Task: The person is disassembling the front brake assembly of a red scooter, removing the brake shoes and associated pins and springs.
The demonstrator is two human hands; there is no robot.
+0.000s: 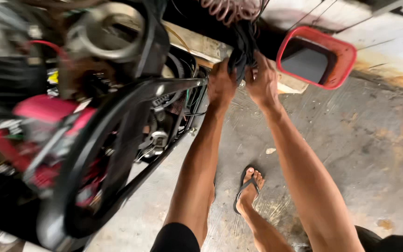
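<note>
Both my arms reach forward over a concrete floor. My left hand (221,85) and my right hand (262,83) are closed side by side on a bundle of black rubber straps or belts (241,49) that hangs down from above. A pinkish coiled hose (229,9) hangs just above that bundle. To the left stands a machine with a black tubular frame (117,112), red parts (47,109) and a drive belt; it is blurred. My left hand is close to the frame's corner.
A red plastic bin (346,51) lies on its side to the right of my hands, against a pale wooden plank (201,44). My foot in a black flip-flop (247,184) stands on the stained concrete floor (374,149).
</note>
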